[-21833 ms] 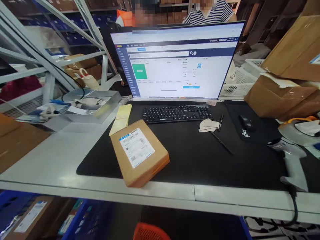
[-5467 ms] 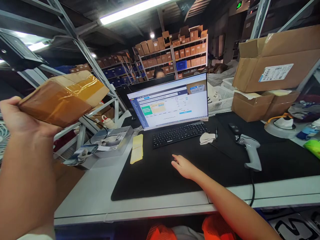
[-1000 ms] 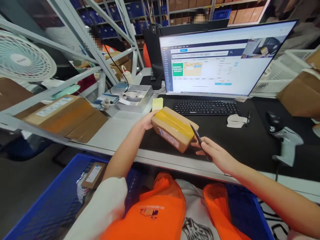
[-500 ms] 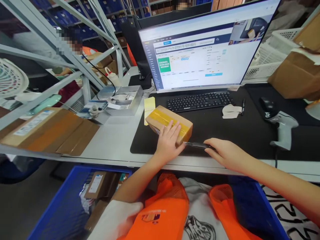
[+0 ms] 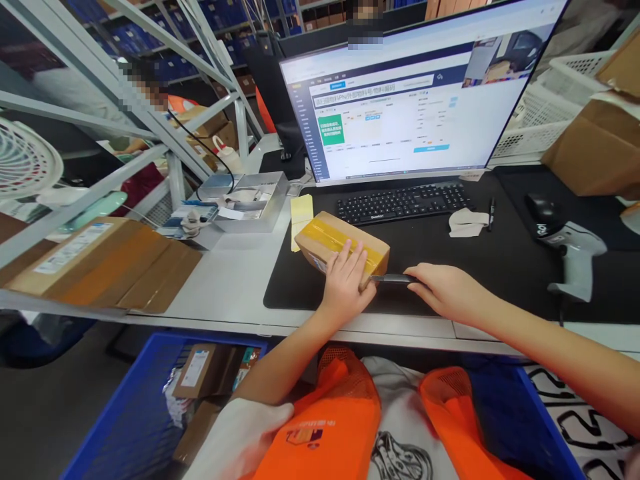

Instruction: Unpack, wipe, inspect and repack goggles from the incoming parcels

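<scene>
Left hand: open, palm down, fingers spread flat on top of box. Right hand: closed around dark slim tool; tool level, tip at box's near right edge, beside left fingertips. Box lies flat on black mat on tabletop, just in front of keyboard. One second earlier: left hand held box tilted at tabletop edge, tool angled up against it. Half second earlier: same hold as now, tool slightly lower.
</scene>
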A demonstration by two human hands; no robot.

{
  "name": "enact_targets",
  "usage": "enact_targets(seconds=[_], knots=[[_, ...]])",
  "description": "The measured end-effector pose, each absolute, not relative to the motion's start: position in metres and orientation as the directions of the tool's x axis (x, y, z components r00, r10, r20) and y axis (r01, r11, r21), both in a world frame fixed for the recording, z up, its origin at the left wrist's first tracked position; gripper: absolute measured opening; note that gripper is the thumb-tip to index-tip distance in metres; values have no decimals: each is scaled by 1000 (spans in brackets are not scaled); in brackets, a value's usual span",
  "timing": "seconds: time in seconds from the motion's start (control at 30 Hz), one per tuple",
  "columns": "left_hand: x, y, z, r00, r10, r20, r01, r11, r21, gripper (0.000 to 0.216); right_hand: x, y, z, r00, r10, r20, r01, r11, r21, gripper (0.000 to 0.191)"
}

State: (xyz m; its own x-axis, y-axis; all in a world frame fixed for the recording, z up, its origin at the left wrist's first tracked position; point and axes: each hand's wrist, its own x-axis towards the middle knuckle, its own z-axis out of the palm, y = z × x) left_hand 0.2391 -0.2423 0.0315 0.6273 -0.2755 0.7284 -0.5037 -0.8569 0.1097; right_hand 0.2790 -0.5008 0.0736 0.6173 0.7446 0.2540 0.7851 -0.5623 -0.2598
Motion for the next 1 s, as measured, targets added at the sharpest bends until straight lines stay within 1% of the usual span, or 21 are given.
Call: enact_targets(seconds=[0.1,0.13,0.17,0.23,0.27,0.3,0.37,0.43,0.47,0.53,0.57,0.6,0.67,0.7,0.73,0.77,0.8,0.87,0.93,0.97,1.0], knots=[[240,-242,30,641,-275,717,-496,-861,112,61,305,-514,70,634,729,258,773,-594,-223,33],[240,-242,30,651,-269,710,-486,-866,117,61,317,-524,68,677,685,270,735,-642,-218,34],[240,-243,29,657,-263,706,-477,-871,119,60,330,-535,66,738,608,292,670,-710,-218,35],[238,-245,30,660,-257,706,-462,-880,111,58,352,-559,60,854,395,338,484,-841,-243,38],[236,-246,31,658,-259,707,-462,-880,107,58,358,-570,57,883,318,345,414,-874,-255,40],[235,-244,33,659,-272,701,-476,-873,108,57,361,-579,55,897,271,348,374,-886,-273,41],[232,-233,39,664,-325,674,-552,-820,148,56,355,-589,49,902,264,342,377,-868,-324,41],[234,-209,46,670,-338,661,-613,-755,235,53,336,-588,45,903,283,324,406,-812,-419,40],[238,-192,49,682,-305,665,-610,-738,287,52,325,-583,42,912,280,300,399,-777,-487,38],[251,-154,52,729,-137,671,-504,-770,390,58,300,-568,39,938,263,224,345,-671,-656,38],[261,-135,52,772,-51,633,-430,-776,462,69,287,-557,37,947,268,177,307,-591,-746,40],[270,-120,51,835,-2,550,-374,-735,565,82,276,-544,37,948,289,131,265,-496,-827,42],[288,-101,47,944,-18,329,-284,-547,787,105,258,-515,38,925,373,66,184,-292,-938,46],[294,-98,44,966,-33,255,-241,-459,855,111,253,-499,41,907,418,49,147,-205,-968,47],[298,-101,41,975,-22,223,-213,-397,893,112,251,-484,44,892,450,45,115,-130,-985,47],[298,-107,38,973,28,229,-202,-371,906,108,253,-470,47,887,458,51,92,-67,-994,47],[295,-116,36,963,95,251,-198,-383,902,99,258,-459,52,897,438,63,75,-10,-997,48],[282,-138,33,936,199,292,-178,-450,875,75,276,-447,62,940,332,77,51,86,-995,49],[266,-156,32,956,142,257,-149,-519,842,56,298,-449,74,971,229,62,28,148,-989,50],[259,-163,33,963,84,257,-172,-543,822,51,307,-454,79,977,209,49,16,156,-988,48],[253,-167,34,958,32,286,-212,-593,777,47,316,-461,83,978,208,33,4,140,-990,46]])
